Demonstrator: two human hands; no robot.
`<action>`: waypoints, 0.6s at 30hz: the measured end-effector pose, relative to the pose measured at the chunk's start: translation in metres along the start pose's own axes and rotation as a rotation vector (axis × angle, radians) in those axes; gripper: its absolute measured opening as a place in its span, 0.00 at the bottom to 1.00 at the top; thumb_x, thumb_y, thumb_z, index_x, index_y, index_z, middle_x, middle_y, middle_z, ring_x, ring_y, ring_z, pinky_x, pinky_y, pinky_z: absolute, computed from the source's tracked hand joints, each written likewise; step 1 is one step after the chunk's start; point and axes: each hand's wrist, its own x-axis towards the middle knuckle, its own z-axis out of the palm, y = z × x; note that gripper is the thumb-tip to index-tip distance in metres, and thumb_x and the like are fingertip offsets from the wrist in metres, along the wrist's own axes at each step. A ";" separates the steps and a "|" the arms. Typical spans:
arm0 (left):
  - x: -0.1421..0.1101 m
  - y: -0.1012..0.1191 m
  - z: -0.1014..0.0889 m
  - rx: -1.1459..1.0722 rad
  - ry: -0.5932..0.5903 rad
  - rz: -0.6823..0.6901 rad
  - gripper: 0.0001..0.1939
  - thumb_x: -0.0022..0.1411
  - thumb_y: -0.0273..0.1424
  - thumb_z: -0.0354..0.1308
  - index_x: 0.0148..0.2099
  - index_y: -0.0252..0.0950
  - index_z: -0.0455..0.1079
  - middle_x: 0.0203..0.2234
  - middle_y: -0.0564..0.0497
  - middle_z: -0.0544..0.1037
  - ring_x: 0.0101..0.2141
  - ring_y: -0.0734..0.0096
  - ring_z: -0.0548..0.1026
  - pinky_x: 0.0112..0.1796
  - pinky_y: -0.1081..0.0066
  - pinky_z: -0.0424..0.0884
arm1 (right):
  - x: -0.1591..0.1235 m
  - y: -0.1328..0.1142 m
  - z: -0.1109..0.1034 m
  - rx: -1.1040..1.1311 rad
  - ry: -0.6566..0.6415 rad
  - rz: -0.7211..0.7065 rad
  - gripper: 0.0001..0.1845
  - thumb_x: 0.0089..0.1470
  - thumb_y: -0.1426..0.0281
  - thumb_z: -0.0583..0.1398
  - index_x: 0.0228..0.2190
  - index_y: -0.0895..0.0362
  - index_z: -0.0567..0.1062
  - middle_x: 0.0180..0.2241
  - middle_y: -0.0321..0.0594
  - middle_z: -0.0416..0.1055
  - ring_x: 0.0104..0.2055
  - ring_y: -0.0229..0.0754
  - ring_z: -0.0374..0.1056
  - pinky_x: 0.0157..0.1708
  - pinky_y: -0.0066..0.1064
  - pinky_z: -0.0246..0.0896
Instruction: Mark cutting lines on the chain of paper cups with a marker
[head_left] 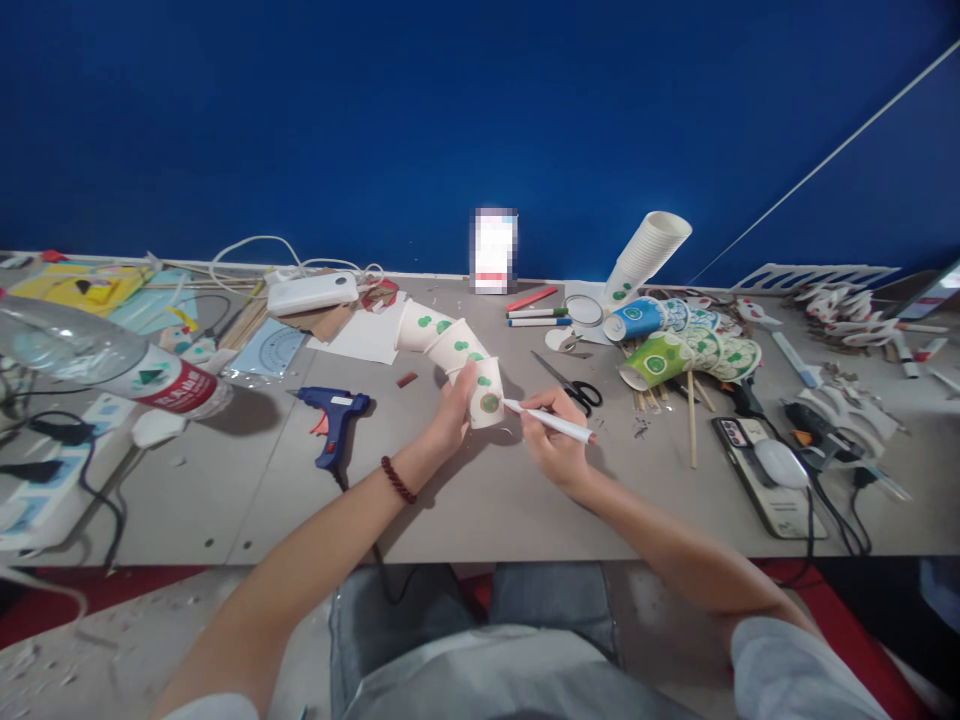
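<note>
A curved chain of white paper cups (450, 350) with green spots lies across the middle of the table. My left hand (452, 412) is wrapped round its near end. My right hand (553, 440) grips a white marker (559, 423), whose tip points at the nearest cup and seems to touch or almost touch its side. To the left of my left hand rests a blue hot glue gun (341, 420). Black scissors (577, 388) lie just beyond my right hand. Further right are a blue patterned cup chain (637, 318) and a green patterned cup chain (660, 362).
A leaning stack of white cups (649, 255) and a lit phone (493, 250) stand at the back wall. Several markers (536, 322) lie before them. A water bottle (142, 370) and power strip (67, 475) occupy the left; another phone (765, 480) and cables sit right.
</note>
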 end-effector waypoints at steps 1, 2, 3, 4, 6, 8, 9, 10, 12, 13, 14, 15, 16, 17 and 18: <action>0.000 0.000 0.000 0.004 0.004 0.000 0.30 0.49 0.53 0.66 0.43 0.34 0.70 0.32 0.47 0.77 0.35 0.64 0.77 0.38 0.66 0.71 | 0.000 0.000 0.000 0.000 -0.003 0.000 0.04 0.50 0.74 0.57 0.26 0.54 0.69 0.20 0.30 0.67 0.19 0.34 0.61 0.20 0.27 0.56; 0.000 0.000 0.000 0.008 0.010 0.000 0.30 0.49 0.53 0.66 0.43 0.34 0.70 0.33 0.47 0.77 0.35 0.64 0.77 0.38 0.66 0.71 | 0.000 0.000 0.000 0.004 -0.007 -0.002 0.04 0.50 0.74 0.57 0.26 0.54 0.69 0.19 0.30 0.66 0.19 0.34 0.60 0.20 0.27 0.56; 0.000 0.000 0.000 0.014 0.019 -0.002 0.30 0.49 0.54 0.65 0.43 0.35 0.70 0.33 0.47 0.77 0.35 0.64 0.77 0.38 0.66 0.71 | 0.000 0.001 0.000 0.009 -0.009 -0.004 0.04 0.50 0.74 0.57 0.26 0.54 0.69 0.19 0.30 0.66 0.19 0.34 0.60 0.20 0.27 0.55; 0.001 0.000 0.000 0.021 0.026 -0.004 0.30 0.49 0.54 0.65 0.43 0.35 0.70 0.32 0.47 0.78 0.35 0.64 0.77 0.38 0.66 0.71 | 0.000 0.001 0.000 0.015 -0.013 -0.006 0.04 0.50 0.74 0.57 0.26 0.53 0.69 0.19 0.30 0.66 0.19 0.34 0.60 0.20 0.27 0.55; 0.001 0.000 0.001 0.033 0.035 -0.004 0.30 0.49 0.54 0.65 0.43 0.35 0.70 0.32 0.48 0.78 0.34 0.65 0.77 0.37 0.66 0.71 | 0.000 0.001 -0.001 0.024 -0.020 0.000 0.04 0.49 0.74 0.57 0.26 0.53 0.69 0.19 0.30 0.65 0.19 0.34 0.60 0.21 0.27 0.55; 0.000 0.001 0.002 0.039 0.030 -0.004 0.30 0.49 0.55 0.64 0.42 0.35 0.69 0.30 0.48 0.78 0.32 0.65 0.77 0.36 0.66 0.71 | -0.001 0.001 -0.001 0.025 -0.027 0.016 0.03 0.49 0.73 0.57 0.25 0.53 0.69 0.19 0.30 0.66 0.19 0.35 0.60 0.21 0.27 0.55; -0.001 0.002 0.002 0.043 0.018 -0.006 0.31 0.48 0.56 0.64 0.42 0.34 0.69 0.29 0.48 0.78 0.31 0.65 0.77 0.35 0.66 0.71 | -0.001 0.001 -0.001 0.025 -0.031 0.025 0.03 0.49 0.73 0.57 0.25 0.53 0.69 0.19 0.30 0.66 0.19 0.35 0.60 0.21 0.27 0.55; -0.001 0.003 0.003 0.048 0.001 -0.009 0.32 0.47 0.57 0.64 0.41 0.34 0.69 0.27 0.48 0.77 0.29 0.65 0.77 0.34 0.66 0.72 | -0.001 0.001 -0.002 0.026 -0.034 0.031 0.03 0.48 0.73 0.57 0.25 0.54 0.69 0.19 0.31 0.66 0.19 0.35 0.60 0.21 0.27 0.55; -0.004 0.004 0.004 0.068 -0.040 -0.019 0.33 0.45 0.59 0.63 0.39 0.34 0.68 0.24 0.48 0.77 0.26 0.65 0.76 0.32 0.65 0.71 | -0.002 0.001 -0.002 0.036 -0.046 0.039 0.03 0.48 0.72 0.57 0.25 0.54 0.69 0.20 0.31 0.67 0.19 0.35 0.61 0.21 0.27 0.56; -0.005 0.005 0.004 0.082 -0.060 -0.024 0.34 0.45 0.60 0.62 0.38 0.34 0.68 0.22 0.47 0.77 0.24 0.64 0.76 0.31 0.65 0.71 | -0.002 0.000 -0.002 0.047 -0.053 0.041 0.03 0.49 0.72 0.57 0.25 0.54 0.69 0.20 0.32 0.68 0.20 0.36 0.63 0.21 0.27 0.57; -0.006 0.006 0.005 0.096 -0.074 -0.029 0.34 0.46 0.61 0.61 0.38 0.34 0.68 0.22 0.47 0.77 0.24 0.64 0.76 0.30 0.65 0.71 | -0.002 0.000 -0.002 0.063 -0.061 0.043 0.03 0.49 0.72 0.57 0.25 0.54 0.69 0.21 0.32 0.69 0.21 0.36 0.65 0.22 0.28 0.58; -0.007 0.007 0.005 0.107 -0.085 -0.034 0.34 0.46 0.61 0.60 0.38 0.34 0.68 0.21 0.47 0.77 0.24 0.63 0.76 0.30 0.65 0.71 | -0.002 0.000 -0.002 0.080 -0.066 0.044 0.03 0.49 0.72 0.57 0.25 0.54 0.69 0.21 0.33 0.70 0.22 0.37 0.67 0.22 0.28 0.60; -0.007 0.007 0.005 0.116 -0.092 -0.039 0.34 0.47 0.62 0.60 0.37 0.34 0.68 0.21 0.46 0.77 0.23 0.63 0.76 0.30 0.65 0.71 | -0.002 0.000 -0.002 0.095 -0.069 0.045 0.03 0.49 0.71 0.57 0.25 0.54 0.69 0.21 0.33 0.70 0.24 0.38 0.69 0.23 0.28 0.61; -0.007 0.007 0.005 0.118 -0.094 -0.042 0.34 0.47 0.62 0.59 0.37 0.34 0.68 0.21 0.46 0.77 0.24 0.63 0.76 0.30 0.65 0.71 | -0.003 0.000 -0.001 0.105 -0.070 0.045 0.03 0.50 0.71 0.57 0.26 0.54 0.70 0.22 0.34 0.71 0.24 0.39 0.70 0.24 0.28 0.62; -0.007 0.007 0.005 0.112 -0.089 -0.041 0.34 0.47 0.61 0.60 0.37 0.34 0.68 0.21 0.47 0.77 0.24 0.63 0.76 0.30 0.65 0.71 | -0.003 0.000 -0.001 0.110 -0.070 0.046 0.02 0.50 0.71 0.58 0.26 0.54 0.70 0.22 0.34 0.71 0.24 0.39 0.70 0.23 0.28 0.62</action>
